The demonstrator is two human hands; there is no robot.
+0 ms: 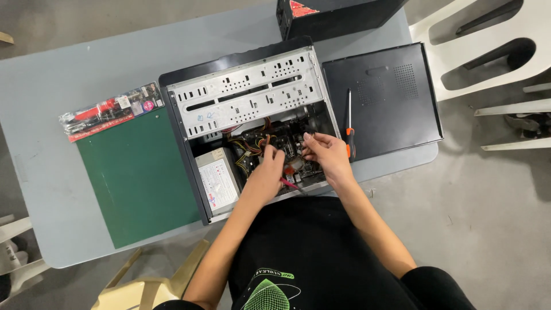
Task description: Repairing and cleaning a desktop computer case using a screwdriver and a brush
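The open computer case (252, 126) lies mid-table, holding a power supply (218, 181), tangled cables (258, 140) and a metal drive cage (247, 92). Both hands work inside: left hand (265, 175) pinches a red-handled tool (290, 183); right hand (324, 152) fingers, curled, perhaps grip a part hidden beneath. At three o'clock lies a screwdriver (349, 123).

We see even, soft overhead light, faint shadows under the white chairs (488, 51), a dark computer case (252, 126) interior, sharp focus, slight edge distortion.
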